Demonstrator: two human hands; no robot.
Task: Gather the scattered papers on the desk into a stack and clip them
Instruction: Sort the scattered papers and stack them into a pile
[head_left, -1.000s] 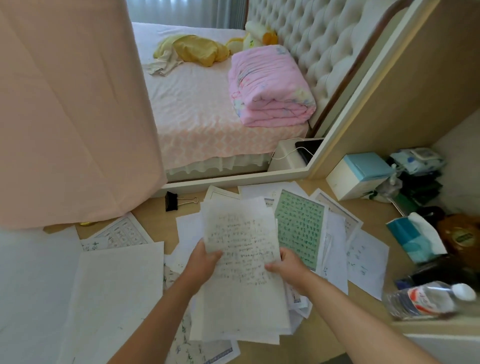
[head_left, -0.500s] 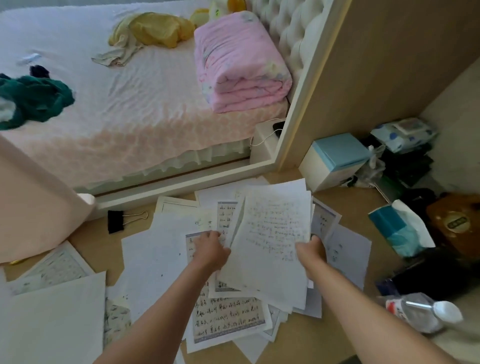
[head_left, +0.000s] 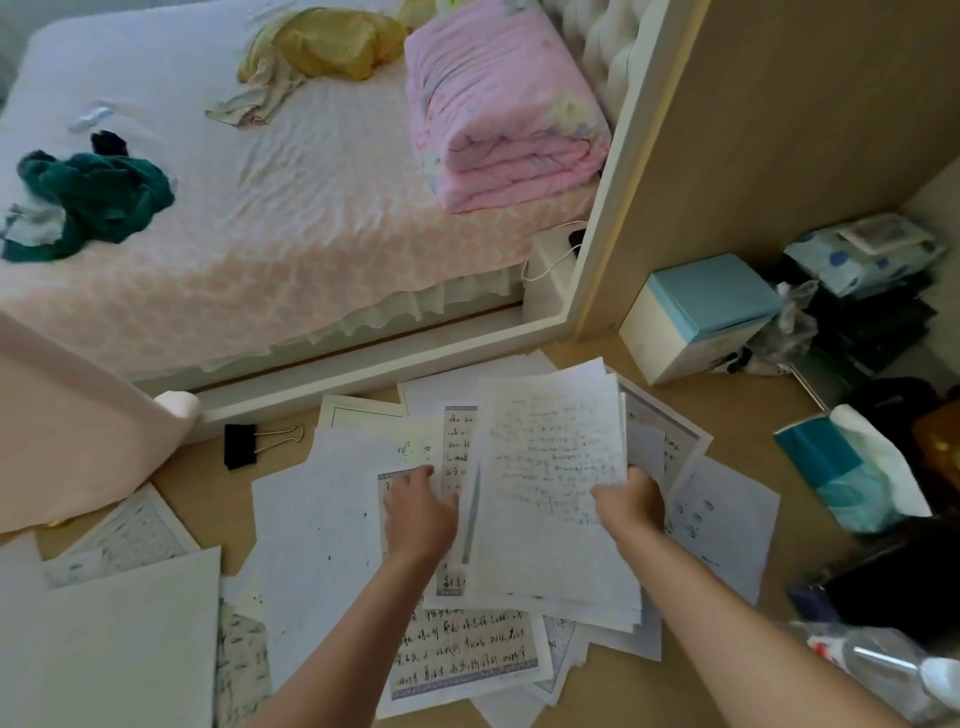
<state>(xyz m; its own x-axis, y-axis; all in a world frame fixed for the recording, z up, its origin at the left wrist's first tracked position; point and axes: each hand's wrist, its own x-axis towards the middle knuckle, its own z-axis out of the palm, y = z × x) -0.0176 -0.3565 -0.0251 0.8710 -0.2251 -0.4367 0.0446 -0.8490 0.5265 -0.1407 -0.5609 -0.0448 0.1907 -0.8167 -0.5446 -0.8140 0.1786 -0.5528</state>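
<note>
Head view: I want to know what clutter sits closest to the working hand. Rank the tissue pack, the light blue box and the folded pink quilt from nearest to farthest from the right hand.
From the right hand:
1. Tissue pack, to its right on the desk.
2. Light blue box, farther back and right, against the wooden panel.
3. Folded pink quilt, farthest, up on the bed.

A home bedroom: a bed (head_left: 260, 234) with folded pink quilt (head_left: 498, 114) beside a wooden desk (head_left: 727, 415).
</note>
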